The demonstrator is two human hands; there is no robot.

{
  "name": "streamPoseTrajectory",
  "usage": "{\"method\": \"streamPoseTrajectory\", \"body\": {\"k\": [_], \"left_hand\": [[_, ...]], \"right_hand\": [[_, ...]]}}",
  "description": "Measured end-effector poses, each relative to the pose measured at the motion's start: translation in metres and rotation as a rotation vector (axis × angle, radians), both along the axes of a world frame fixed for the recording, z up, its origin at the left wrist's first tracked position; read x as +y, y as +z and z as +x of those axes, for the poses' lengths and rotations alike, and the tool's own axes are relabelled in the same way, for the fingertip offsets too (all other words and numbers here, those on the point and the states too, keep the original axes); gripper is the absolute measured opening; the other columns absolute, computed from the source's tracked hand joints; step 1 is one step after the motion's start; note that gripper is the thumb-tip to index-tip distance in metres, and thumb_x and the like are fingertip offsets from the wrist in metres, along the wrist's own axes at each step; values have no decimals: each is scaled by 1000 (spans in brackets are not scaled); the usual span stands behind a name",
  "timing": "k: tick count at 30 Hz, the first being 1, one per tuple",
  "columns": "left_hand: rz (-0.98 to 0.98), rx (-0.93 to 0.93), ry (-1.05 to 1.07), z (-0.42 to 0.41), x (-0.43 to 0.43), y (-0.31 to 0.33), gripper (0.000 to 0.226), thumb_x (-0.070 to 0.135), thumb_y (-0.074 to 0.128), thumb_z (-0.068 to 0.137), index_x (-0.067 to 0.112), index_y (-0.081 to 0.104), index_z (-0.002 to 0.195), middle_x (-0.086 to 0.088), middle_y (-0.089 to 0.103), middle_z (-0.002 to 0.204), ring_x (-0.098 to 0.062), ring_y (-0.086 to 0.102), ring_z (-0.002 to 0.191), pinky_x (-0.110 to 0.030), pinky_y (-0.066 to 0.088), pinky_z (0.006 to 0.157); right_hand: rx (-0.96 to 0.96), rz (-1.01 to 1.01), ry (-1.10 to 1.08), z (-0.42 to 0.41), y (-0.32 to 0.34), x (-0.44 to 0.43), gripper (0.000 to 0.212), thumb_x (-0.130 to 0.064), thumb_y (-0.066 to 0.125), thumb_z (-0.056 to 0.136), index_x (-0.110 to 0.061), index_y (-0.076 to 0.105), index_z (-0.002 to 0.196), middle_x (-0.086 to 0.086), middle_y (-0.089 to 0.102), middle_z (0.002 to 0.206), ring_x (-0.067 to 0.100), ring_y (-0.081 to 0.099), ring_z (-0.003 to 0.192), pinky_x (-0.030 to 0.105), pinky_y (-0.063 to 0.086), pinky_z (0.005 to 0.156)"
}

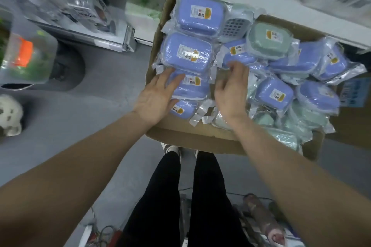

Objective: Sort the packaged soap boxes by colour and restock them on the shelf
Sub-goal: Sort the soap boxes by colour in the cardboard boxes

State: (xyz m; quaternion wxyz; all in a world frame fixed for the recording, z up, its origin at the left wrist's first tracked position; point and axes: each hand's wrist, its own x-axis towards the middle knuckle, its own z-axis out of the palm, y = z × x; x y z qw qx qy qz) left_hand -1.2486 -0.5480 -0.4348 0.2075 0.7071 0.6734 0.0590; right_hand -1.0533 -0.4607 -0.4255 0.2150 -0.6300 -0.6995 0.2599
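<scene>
Both forearms are running off the lower edge; blur is smearing the right hand. The left hand is lying flat, grip apart, fingertips touching a blue soap box in the cardboard box mid-frame. The right grip is hanging loosely apart over the cardboard box, contact unclear; a green soap box is lying upper right.

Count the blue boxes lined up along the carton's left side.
4: far box, second box, third box touched by the left hand, near box. Others may lie beneath.

Both hands outstretched (fingers relaxed)
</scene>
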Motion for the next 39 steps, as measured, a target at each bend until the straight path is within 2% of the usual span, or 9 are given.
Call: {"method": "streamPoseTrajectory", "body": {"k": [4,7,16,21,26,30,33,37,39], "left_hand": [[-43,-47,24,2,-7,-8,64,21,74,82,21,48,140,-20,35,149,-43,48,123,-50,50,92],[-19,-63,14,0,-7,-15,60,17,75,79,22,51,135,-21,38,146,-45,51,118,-52,52,90],[33,-56,-51,-11,16,-36,32,14,63,87,11,56,119,-20,44,142,-44,55,108,-47,46,90],[-6,-40,-33,-13,8,-30,35,6,64,85,7,56,119,-22,42,143,-47,52,112,-51,48,91],[18,26,-58,-12,-6,-33,55,3,76,72,11,58,123,-25,48,134,-46,50,112,-50,49,90],[16,32,-60,-11,-8,-36,54,10,76,74,10,59,125,-23,47,137,-45,44,124,-50,44,99],[-27,34,-52,-9,-5,-39,60,10,78,74,11,56,130,-21,46,139,-43,44,126,-50,44,100],[-63,32,-48,-6,-4,-39,64,10,73,78,12,50,138,-19,47,140,-41,41,129,-48,38,107],[-64,31,-40,-5,-4,-38,65,11,75,77,12,51,137,-19,49,136,-41,43,127,-48,39,106]], "right_hand": [[-19,-452,-176,17,-20,-80,40,-7,61,87,-8,45,124,8,54,120,22,57,106,35,48,89],[117,-775,-221,3,-36,-97,54,-24,72,86,-12,42,129,2,60,120,16,60,103,19,46,82],[502,-930,-384,-24,-61,-92,49,-26,81,79,-19,47,115,-7,63,103,14,61,96,35,49,95],[438,-1112,-314,6,-50,-98,42,-35,74,86,-19,49,116,4,63,110,18,63,99,34,51,88],[100,-877,-236,9,-59,-104,58,-38,70,87,-9,43,129,8,64,112,25,64,100,29,49,77],[-47,-802,-25,-13,-61,-98,30,-29,66,91,-9,51,107,3,63,93,24,62,88,25,38,68],[-104,-786,-99,-14,-56,-91,19,-19,57,94,-8,50,108,11,63,99,31,62,93,26,36,66],[52,-648,-66,-5,-49,-82,55,-17,54,92,-24,35,144,6,52,133,26,56,112,34,48,91],[110,-737,57,-9,-48,-76,47,-22,50,97,-28,38,142,1,55,135,22,49,124,35,41,102]]}}
